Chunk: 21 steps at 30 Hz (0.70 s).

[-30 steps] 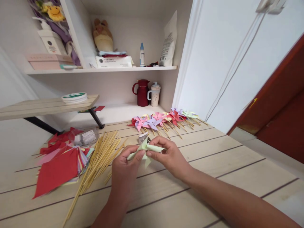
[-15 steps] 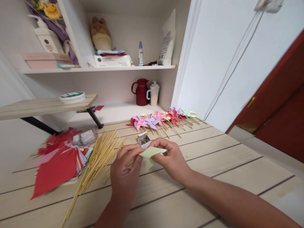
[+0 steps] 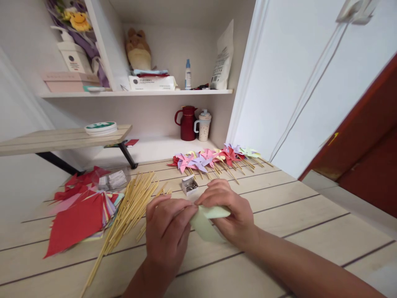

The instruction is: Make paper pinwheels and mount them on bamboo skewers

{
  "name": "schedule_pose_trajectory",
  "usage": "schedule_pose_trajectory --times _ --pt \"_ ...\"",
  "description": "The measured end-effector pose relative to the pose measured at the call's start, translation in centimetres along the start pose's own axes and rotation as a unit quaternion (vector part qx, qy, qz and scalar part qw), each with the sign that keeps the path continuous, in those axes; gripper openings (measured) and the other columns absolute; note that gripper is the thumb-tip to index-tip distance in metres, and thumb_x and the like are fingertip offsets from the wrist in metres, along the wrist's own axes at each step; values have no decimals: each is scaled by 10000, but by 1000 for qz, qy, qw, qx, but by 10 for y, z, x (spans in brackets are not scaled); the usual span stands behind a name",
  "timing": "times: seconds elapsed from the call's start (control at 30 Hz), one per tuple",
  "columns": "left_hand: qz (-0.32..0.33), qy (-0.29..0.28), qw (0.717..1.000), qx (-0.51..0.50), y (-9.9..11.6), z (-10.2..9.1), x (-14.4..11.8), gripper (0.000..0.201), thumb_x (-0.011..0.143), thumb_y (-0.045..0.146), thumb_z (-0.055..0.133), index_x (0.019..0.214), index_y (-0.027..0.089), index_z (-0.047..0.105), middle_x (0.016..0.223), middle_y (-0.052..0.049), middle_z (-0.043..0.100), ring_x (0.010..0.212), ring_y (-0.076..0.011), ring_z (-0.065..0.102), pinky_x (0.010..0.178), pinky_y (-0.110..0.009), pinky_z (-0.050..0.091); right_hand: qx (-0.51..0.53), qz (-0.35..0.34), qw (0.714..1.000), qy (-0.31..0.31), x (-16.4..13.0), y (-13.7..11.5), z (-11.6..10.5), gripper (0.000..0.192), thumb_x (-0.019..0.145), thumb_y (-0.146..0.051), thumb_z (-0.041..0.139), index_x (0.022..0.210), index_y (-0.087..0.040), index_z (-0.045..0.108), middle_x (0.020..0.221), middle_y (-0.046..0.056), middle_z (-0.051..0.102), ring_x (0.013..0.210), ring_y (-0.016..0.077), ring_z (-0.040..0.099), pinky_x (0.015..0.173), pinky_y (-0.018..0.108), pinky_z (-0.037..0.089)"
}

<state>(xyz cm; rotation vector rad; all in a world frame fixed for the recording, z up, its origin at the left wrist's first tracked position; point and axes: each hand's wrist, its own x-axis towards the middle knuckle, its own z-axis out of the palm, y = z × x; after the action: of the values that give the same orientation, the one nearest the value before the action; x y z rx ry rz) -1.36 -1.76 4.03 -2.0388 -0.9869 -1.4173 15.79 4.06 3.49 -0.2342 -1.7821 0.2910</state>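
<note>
A pale green paper piece (image 3: 208, 227), partly folded, is held above the table between both hands. My left hand (image 3: 169, 231) pinches its left edge with thumb and fingers. From the right, my right hand (image 3: 231, 207) grips the upper part, its fingertips meeting those of the left. The fingers hide the point where the folds come together. Just beyond the hands stands a small open white box (image 3: 190, 186) of shiny metal pins. Finished paper pinwheels (image 3: 200, 161) on sticks lie in a row behind it.
Wooden sticks (image 3: 133, 209) lie loosely heaped left of my hands. Beside them is a stack of coloured paper sheets (image 3: 77, 223). A small raised shelf (image 3: 62, 138) stands at the back left. A red jug (image 3: 187, 124) and a speckled cup (image 3: 204, 126) stand at the back.
The green paper has turned and its lower flap now hangs toward the right. My right hand's fingers have closed in against my left fingertips. The view has shifted slightly.
</note>
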Motion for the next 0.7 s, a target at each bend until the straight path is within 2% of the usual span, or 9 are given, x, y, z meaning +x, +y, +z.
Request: schedule_pose_trajectory --times 0.47,0.7 --pt "8 6 1000 0 0 1 -2 289 874 -25 568 1015 204 675 960 -43 680 937 -172 601 931 -386 457 -39 -22 998 -53 5 -1 -5 154 876 -93 605 950 -220 647 813 31 738 746 190 662 846 429 501" --pt "-27 5 999 -23 1 4 -8 269 847 1 581 998 203 674 952 -31 690 925 -171 622 959 -357 461 -50 -19 997 -47 2 -1 -4 220 853 -34 588 960 -219 644 824 20 740 738 174 656 874 421 479"
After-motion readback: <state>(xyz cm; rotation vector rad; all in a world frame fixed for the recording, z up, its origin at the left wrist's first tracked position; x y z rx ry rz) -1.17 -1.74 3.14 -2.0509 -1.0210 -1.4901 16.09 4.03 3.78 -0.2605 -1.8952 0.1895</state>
